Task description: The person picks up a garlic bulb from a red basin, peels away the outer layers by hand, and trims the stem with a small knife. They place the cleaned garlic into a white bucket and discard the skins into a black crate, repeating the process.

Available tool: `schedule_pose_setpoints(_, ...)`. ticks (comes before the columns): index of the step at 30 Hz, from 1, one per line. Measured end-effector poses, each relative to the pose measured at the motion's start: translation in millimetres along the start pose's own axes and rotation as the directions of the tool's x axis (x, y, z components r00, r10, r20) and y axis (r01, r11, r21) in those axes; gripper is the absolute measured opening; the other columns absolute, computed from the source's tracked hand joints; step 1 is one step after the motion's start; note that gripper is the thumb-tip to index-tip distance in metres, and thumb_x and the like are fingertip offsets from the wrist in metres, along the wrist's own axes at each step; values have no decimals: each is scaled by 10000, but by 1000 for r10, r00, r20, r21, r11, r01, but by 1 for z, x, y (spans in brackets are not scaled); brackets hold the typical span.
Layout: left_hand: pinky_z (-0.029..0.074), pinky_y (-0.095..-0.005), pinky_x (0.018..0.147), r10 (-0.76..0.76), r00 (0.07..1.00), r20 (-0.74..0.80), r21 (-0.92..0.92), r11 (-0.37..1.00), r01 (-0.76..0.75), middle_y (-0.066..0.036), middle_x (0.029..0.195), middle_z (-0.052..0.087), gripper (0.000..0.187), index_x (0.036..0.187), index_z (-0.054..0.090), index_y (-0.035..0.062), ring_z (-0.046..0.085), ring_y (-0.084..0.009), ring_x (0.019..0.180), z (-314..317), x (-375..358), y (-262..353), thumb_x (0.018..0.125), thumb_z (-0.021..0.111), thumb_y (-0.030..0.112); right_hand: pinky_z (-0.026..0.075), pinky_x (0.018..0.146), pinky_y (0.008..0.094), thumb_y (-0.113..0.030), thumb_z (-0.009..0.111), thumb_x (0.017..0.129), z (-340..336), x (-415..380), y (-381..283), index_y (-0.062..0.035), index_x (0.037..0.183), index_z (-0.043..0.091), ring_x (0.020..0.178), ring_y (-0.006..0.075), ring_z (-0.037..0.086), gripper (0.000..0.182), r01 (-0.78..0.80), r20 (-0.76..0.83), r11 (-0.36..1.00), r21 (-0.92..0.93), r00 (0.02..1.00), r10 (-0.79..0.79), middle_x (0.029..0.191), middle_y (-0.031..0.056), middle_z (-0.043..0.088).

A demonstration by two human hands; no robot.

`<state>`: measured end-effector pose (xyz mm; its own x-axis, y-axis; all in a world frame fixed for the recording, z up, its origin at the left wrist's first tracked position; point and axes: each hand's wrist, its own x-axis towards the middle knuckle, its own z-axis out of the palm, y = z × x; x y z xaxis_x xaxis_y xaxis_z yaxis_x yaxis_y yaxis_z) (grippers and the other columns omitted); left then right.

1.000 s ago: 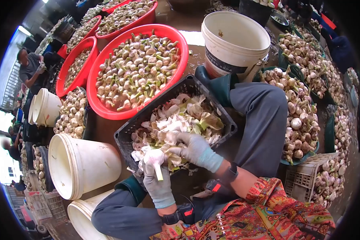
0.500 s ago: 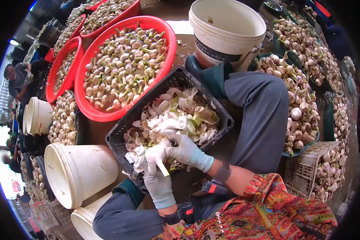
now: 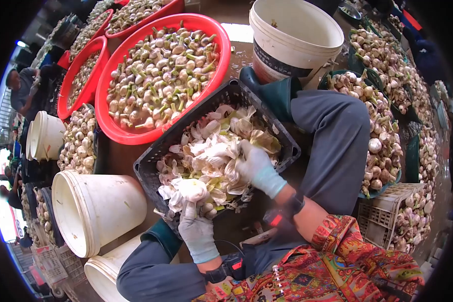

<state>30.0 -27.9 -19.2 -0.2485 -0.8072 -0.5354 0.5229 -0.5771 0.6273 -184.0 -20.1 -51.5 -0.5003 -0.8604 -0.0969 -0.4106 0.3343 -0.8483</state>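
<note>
Peeling step; left hand (image 3: 197, 232) clenched on garlic (image 3: 191, 190); right hand (image 3: 256, 167) grasping skins (image 3: 214, 151) in crate (image 3: 153, 168); next, bulb to red tub (image 3: 221, 70), 11 o'clock.

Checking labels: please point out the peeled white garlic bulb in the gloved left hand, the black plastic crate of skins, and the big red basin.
peeled white garlic bulb (image 3: 191, 190), head view, rounded top.
black plastic crate (image 3: 151, 163), head view, left rim.
big red basin (image 3: 117, 135), head view, near rim.
</note>
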Motion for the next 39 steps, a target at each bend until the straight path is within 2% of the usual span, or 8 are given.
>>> schedule_pose_setpoints(7, 533, -293, 610, 50, 997, -57, -15, 999, -51, -120, 981, 657, 291, 1161, 568, 8, 630, -172, 731, 8, -1, -6, 928, 550, 181, 468, 609, 387, -246, 683, 798, 4, -38, -59, -41, 793, 591, 695, 334, 581, 225, 328, 107, 936, 130, 934, -342, 746, 142, 586)
schedule_pose_setpoints(18, 526, -314, 644, 159, 982, -104, 291, 949, -123, -160, 1043, 631, 332, 1215, 504, -5, 622, -214, 805, 4, 9, -18, 918, 555, 136, 467, 570, 305, -121, 640, 817, 23, -18, -39, 22, 923, 598, 612, 146, 554, 182, 109, 239, 972, 210, 958, -160, 719, 119, 582)
schedule_pose_setpoints(22, 513, -287, 636, 54, 995, -89, 16, 998, -52, -136, 1025, 649, 309, 1190, 538, 0, 623, -185, 794, 3, 7, -12, 929, 559, 165, 477, 604, 296, -120, 602, 816, 30, -14, -29, 7, 1025, 594, 639, 145, 561, 244, -27, 227, 960, 278, 973, -38, 769, 126, 610)
schedule_pose_setpoints(24, 509, -280, 644, 64, 996, -64, -80, 994, -69, -128, 1009, 655, 295, 1170, 561, -2, 620, -167, 790, 5, 5, -10, 930, 562, 170, 493, 695, 406, -167, 603, 797, 26, -17, -31, -34, 1064, 579, 753, 369, 613, 299, -164, 295, 946, 279, 952, 78, 808, 212, 626)
schedule_pose_setpoints(27, 483, -282, 644, 18, 1000, 14, -344, 939, -12, -100, 1018, 650, 287, 1172, 560, 6, 582, -162, 745, 3, 0, -2, 931, 559, 163, 499, 743, 430, -166, 629, 775, 34, -25, -13, -41, 1164, 554, 843, 377, 622, 415, 134, 224, 991, -4, 966, -129, 912, 219, 635)
schedule_pose_setpoints(35, 556, -322, 685, 536, 844, -26, -558, 693, -457, -107, 1072, 624, 249, 1144, 591, 68, 616, -187, 885, -17, 7, 155, 903, 532, 45, 492, 678, 429, -228, 631, 829, 36, -27, -15, -22, 836, 591, 743, 379, 615, 210, 206, 221, 973, -106, 959, -179, 759, 198, 632)
schedule_pose_setpoints(37, 529, -423, 825, 749, 663, 1, -696, 477, -538, -203, 1181, 572, 501, 1231, 472, -77, 584, -287, 1011, -36, 23, 210, 952, 466, 339, 493, 681, 446, -254, 575, 870, 26, -31, -25, -52, 872, 602, 751, 381, 614, 204, 292, 221, 956, -36, 935, -277, 794, 200, 631)
schedule_pose_setpoints(39, 486, -453, 903, 718, 694, 52, -703, 520, -485, -254, 1209, 542, 674, 1286, 397, -107, 552, -360, 1088, -19, 46, 231, 931, 451, 464, 480, 674, 452, -253, 572, 871, 20, -32, -40, -58, 896, 612, 739, 374, 609, 202, 344, 212, 939, -18, 919, -333, 785, 183, 628)
